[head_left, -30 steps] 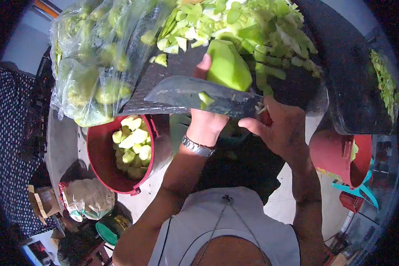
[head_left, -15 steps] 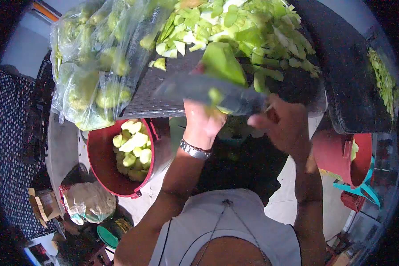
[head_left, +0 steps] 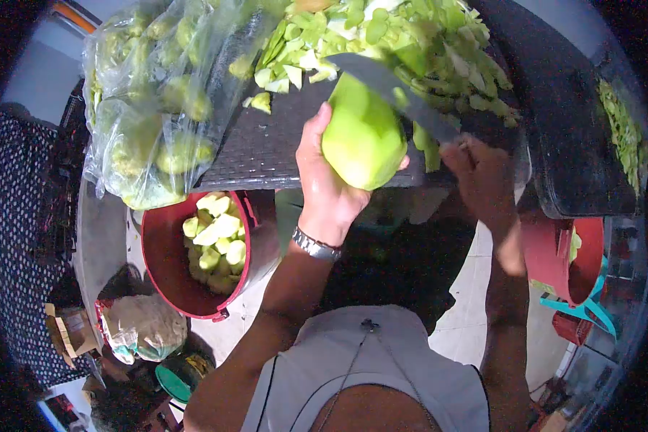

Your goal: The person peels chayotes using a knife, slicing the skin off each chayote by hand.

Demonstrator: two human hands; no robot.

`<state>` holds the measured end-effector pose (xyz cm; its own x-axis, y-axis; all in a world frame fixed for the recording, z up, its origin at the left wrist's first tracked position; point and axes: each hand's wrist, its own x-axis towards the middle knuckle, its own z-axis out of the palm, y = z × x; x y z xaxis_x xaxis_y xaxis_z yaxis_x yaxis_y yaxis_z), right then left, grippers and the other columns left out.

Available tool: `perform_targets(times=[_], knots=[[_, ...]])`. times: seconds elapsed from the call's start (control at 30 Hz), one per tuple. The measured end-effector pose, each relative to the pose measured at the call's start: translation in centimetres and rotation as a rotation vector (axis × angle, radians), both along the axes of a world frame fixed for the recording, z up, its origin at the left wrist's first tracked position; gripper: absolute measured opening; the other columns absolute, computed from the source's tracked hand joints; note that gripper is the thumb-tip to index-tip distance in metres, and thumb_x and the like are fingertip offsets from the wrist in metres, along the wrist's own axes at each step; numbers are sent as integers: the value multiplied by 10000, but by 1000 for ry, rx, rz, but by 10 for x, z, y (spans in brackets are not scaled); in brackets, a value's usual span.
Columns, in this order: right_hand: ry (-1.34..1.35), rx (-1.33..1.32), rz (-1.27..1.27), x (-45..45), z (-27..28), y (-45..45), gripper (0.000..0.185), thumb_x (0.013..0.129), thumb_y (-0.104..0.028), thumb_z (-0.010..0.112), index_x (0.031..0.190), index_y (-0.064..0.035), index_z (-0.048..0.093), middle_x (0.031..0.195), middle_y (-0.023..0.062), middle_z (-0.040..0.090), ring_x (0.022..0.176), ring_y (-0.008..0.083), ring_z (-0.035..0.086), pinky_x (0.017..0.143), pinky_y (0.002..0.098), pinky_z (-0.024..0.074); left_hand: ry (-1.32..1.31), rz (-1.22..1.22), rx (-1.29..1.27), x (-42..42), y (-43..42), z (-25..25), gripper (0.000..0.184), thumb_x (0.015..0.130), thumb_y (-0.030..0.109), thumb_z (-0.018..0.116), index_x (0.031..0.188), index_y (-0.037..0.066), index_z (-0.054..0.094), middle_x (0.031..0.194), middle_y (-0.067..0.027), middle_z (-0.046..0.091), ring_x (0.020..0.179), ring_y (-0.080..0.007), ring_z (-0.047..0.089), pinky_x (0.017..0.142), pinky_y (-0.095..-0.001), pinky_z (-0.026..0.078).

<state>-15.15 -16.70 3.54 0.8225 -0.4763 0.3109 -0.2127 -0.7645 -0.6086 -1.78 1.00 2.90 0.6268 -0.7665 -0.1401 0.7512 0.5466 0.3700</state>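
Note:
My left hand (head_left: 329,186) cups a large, smooth, bright-green fruit (head_left: 363,137) from below, thumb on its left side, at the table's near edge. Flat cut faces show on the fruit, as if its skin has been pared. In my right hand (head_left: 484,180), a broad-bladed knife (head_left: 419,108) is gripped by its handle, the blade slanting up and left just behind the fruit's upper right side. Whether the blade touches the fruit I cannot tell. Behind lies a heap of green and whitish peelings (head_left: 381,32) on the dark woven tabletop (head_left: 259,155).
A clear plastic bag of several green fruits (head_left: 147,122) lies at the table's left. Below it, a red bucket (head_left: 158,270) holds pale green pieces. Another red bucket (head_left: 547,248) stands at the right, near a dark surface (head_left: 576,144) bearing more green scraps.
The knife has swung up and away from in front of the fruit to its far right side, my right hand moving right. The fruit is now upright and fully visible in my left hand.

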Motion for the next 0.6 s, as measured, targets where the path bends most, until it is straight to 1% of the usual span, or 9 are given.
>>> perform_targets(times=[0.1,0.13,0.2,0.3,0.4,0.43,0.47,0.53,0.6], knots=[[136,-58,181,-9,24,31,590,799,-619,731,790,-41,611,587,108,599,535,264,621,522,376,451,172,-25,-81,4,-7,-10,550,961,478,522,1323,65,538,1195,-151,655,1040,-290,669,892,-473,563],[162,-63,198,-9,30,35,600,793,-628,729,783,-42,604,581,107,593,533,262,618,522,371,450,83,-17,-80,2,-6,-8,545,968,466,511,1319,50,547,1212,-157,656,1045,-280,670,923,-425,550],[210,-76,233,-9,36,40,619,783,-647,723,770,-43,591,571,104,581,529,257,611,522,362,446,-7,-57,-91,4,-6,-7,527,969,454,512,1307,52,560,1201,-156,660,1037,-276,675,920,-413,551],[109,-223,248,-9,29,34,529,773,-606,752,770,-91,634,598,69,621,547,292,650,553,428,525,79,-61,-68,6,-7,-12,534,959,461,513,1312,63,557,1175,-163,663,1000,-300,684,853,-465,575],[86,-165,90,-3,20,3,517,814,-537,748,753,-47,593,577,103,592,530,296,613,532,395,466,57,-138,-114,7,0,-14,597,936,547,516,1315,88,560,1146,-164,675,928,-345,697,751,-565,592],[65,-189,52,-4,13,-11,508,826,-516,747,751,-39,588,574,111,587,527,298,607,528,391,455,71,-143,-94,7,2,-9,610,927,557,523,1315,87,552,1132,-166,676,898,-365,701,668,-609,591],[13,-287,37,-7,-5,-34,489,835,-497,745,754,-38,596,576,113,590,530,302,612,530,396,459,27,-137,-81,8,3,-7,605,932,553,522,1319,89,549,1139,-166,674,919,-364,698,704,-601,590],[25,-255,17,1,9,-23,480,847,-496,735,768,-38,612,576,112,591,527,301,617,526,399,462,-44,-108,-51,9,4,-8,595,942,545,519,1327,92,544,1153,-165,669,960,-361,691,776,-584,589],[130,-76,35,-7,23,19,502,850,-532,721,816,-39,635,567,103,585,511,285,615,515,390,462,23,2,-75,6,4,-24,562,961,477,519,1341,64,525,1185,-165,653,1005,-336,681,799,-562,584]])
